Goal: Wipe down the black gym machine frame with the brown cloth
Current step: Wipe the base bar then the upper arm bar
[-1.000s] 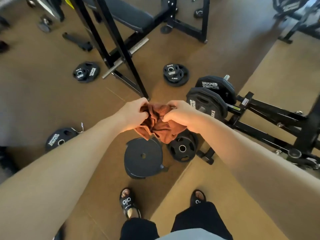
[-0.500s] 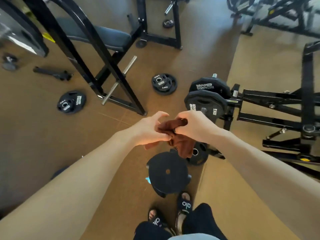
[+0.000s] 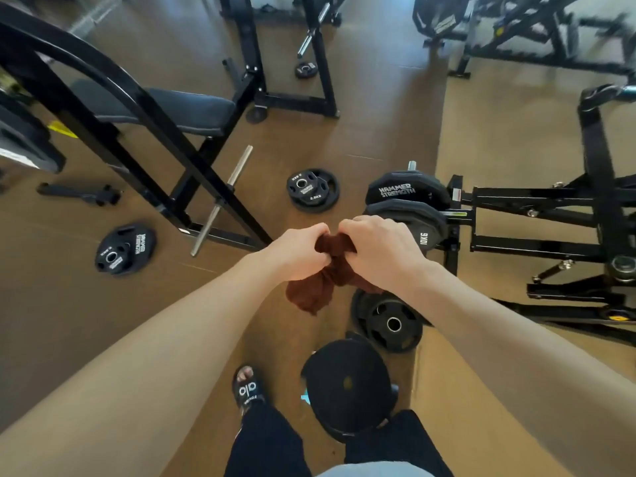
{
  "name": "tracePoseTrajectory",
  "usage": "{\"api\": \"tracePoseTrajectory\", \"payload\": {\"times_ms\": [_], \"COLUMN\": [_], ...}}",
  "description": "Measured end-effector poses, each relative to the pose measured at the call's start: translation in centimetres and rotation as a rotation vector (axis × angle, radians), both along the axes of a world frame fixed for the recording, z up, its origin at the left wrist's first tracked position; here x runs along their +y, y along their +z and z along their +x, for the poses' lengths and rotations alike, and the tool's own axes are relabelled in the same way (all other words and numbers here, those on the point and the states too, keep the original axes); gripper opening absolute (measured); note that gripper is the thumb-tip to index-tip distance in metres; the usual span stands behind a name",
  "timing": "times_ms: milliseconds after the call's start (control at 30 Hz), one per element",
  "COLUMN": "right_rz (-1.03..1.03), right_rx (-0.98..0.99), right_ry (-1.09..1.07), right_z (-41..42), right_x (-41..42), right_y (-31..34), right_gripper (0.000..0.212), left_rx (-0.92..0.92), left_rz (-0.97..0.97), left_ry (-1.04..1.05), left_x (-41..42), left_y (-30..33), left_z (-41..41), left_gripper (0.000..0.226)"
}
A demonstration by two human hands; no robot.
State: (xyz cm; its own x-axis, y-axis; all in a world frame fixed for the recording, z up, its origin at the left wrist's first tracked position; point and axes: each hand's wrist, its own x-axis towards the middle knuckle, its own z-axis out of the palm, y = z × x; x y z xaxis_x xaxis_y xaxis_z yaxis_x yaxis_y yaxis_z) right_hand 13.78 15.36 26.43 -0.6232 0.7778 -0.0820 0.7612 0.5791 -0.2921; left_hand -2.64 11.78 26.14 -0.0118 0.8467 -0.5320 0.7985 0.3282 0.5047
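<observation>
Holding: brown cloth, bunched between both hands, in the air above the floor.
Left hand: grip closed on the cloth's upper left.
Right hand: grip closed on its upper right; loose end hangs below.
Frame: black gym machine frame, right of the hands, apart from the cloth.
Progress: apparently early; cloth not on the frame, wiping still to do.
Nearby: weight plates on the floor.

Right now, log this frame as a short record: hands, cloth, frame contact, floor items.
left hand: grips cloth
right hand: grips cloth
cloth: brown, bunched between both hands, one end hanging down
frame: black, to the right, not touched by the cloth
wiping: not begun
floor: loose plates, one marked 2.5KG
machine plates: one marked 10KG
</observation>
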Motion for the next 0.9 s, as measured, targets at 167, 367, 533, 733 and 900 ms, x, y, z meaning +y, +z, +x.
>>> {"api": "tracePoseTrajectory", "payload": {"times_ms": [167,367,533,733,900], "right_rz": [0.031,-0.034,-0.239,-0.652,-0.715], "right_rx": [0.032,0.031,0.224,0.587,0.740], "right_ry": [-0.181,-0.431,-0.604,-0.778,-0.798], "right_z": [-6.0,-15.9,-21.8,-24.6,-23.5], "right_x": [2.4,5.3,8.0,12.0,14.6], "right_y": [-1.4,-2.7,-2.6,-2.9,-3.6], "right_gripper": [0.015,0.022,0.028,0.056,0.086], "left_rx": [-0.053,-0.319,-0.598,-0.829,-0.875], "left_rz": [-0.022,-0.150,-0.229,-0.281,-0.364], "left_ry": [-0.088,-0.003,0.242,0.329,0.259], "left_x": [6.0,12.7,16.6,21.3,25.7], "left_y": [-1.1,-3.6,-4.0,-3.9,-2.5], "left_z": [-6.4,-14.9,-19.8,-23.4,-22.1], "left_gripper": [0.017,0.023,0.030,0.031,0.029]}}
